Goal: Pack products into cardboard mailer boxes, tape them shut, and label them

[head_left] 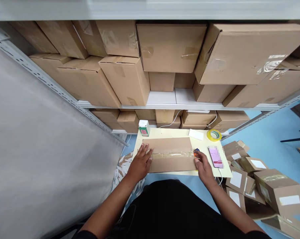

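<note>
A flat cardboard box (169,145) lies on a small pale yellow table (226,171), with a strip of clear tape (173,155) along its middle. My left hand (140,161) rests on the box's left end, fingers spread and holding nothing. At the box's right end, my right hand (203,166) is closed around a small blue and orange tool (196,152), mostly hidden by the fingers. Its kind cannot be made out.
On the table are a roll of yellow tape (214,135), a phone (215,157), a white slip (196,134) and a small white and green box (144,128). Shelves (162,96) of cardboard boxes rise behind. More boxes (279,191) lie on the floor at right; a grey wall (52,149) stands left.
</note>
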`<state>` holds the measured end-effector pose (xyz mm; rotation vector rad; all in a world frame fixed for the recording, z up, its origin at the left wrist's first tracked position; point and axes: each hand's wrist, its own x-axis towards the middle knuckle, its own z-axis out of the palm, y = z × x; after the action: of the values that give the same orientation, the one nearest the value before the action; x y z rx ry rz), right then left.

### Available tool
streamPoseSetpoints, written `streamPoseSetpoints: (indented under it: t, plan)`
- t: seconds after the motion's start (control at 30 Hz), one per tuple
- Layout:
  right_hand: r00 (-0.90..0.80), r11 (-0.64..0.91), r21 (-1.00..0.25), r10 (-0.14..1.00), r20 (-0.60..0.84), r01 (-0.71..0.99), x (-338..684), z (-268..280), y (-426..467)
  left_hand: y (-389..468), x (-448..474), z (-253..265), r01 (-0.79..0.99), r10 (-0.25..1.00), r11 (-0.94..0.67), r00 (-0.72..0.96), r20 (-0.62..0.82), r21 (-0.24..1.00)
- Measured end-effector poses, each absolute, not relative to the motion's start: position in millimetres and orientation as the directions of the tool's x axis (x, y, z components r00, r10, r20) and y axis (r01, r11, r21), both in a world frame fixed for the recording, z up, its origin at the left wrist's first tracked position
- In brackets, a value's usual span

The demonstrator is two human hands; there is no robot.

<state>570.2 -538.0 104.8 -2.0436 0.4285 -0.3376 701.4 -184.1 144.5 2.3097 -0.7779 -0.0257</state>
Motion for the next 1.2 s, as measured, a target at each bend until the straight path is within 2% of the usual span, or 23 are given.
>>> streamPoseSetpoints:
  t: [0.07, 0.13, 0.23, 0.37, 0.47, 0.5, 0.57, 0.67, 0.73, 0.87, 1.03, 1.2]
  plan:
    - [0.795, -0.381, -0.868, -0.605, -0.025, -0.318, 562, 94, -560, -183, 703, 146, -0.548, -0.555, -0.624, 0.813, 0.177, 0.557]
    - [0.728, -0.407, -0.789, -0.681, -0.073, -0.461, 552, 81, -579, -182, 704, 147, -0.571, -0.573, -0.664, 0.803, 0.162, 0.484]
    - [0.742, -0.527, -0.64, -0.662, -0.104, -0.559, 541, 64, -592, -180, 705, 147, -0.6, -0.59, -0.691, 0.79, 0.167, 0.403]
    - [0.769, -0.65, -0.472, -0.632, -0.1, -0.595, 544, 49, -586, -178, 707, 144, -0.62, -0.598, -0.686, 0.779, 0.191, 0.381]
    - [0.734, -0.639, -0.422, -0.671, -0.104, -0.643, 554, 49, -577, -178, 709, 143, -0.619, -0.592, -0.679, 0.78, 0.204, 0.396]
    - [0.715, -0.608, -0.447, -0.69, -0.112, -0.657, 558, 51, -573, -179, 710, 143, -0.617, -0.588, -0.679, 0.782, 0.208, 0.399]
    - [0.725, -0.542, -0.586, -0.678, -0.118, -0.602, 564, 58, -564, -180, 712, 144, -0.616, -0.584, -0.678, 0.783, 0.214, 0.401]
    - [0.854, -0.423, -0.843, -0.515, -0.078, -0.332, 572, 72, -543, -182, 715, 145, -0.619, -0.582, -0.674, 0.781, 0.225, 0.403]
    - [0.906, -0.337, -0.92, -0.421, -0.044, -0.201, 577, 79, -529, -184, 717, 145, -0.62, -0.577, -0.671, 0.781, 0.239, 0.406]
    - [0.924, -0.303, -0.946, -0.383, 0.015, -0.111, 587, 82, -514, -186, 723, 146, -0.641, -0.585, -0.645, 0.764, 0.271, 0.415]
    - [0.925, -0.412, -0.91, -0.361, 0.118, -0.045, 593, 82, -516, -190, 737, 146, -0.672, -0.612, -0.612, 0.736, 0.288, 0.416]
    - [0.941, -0.516, -0.856, -0.286, 0.18, 0.007, 586, 86, -512, -188, 744, 137, -0.71, -0.664, -0.575, 0.695, 0.276, 0.406]
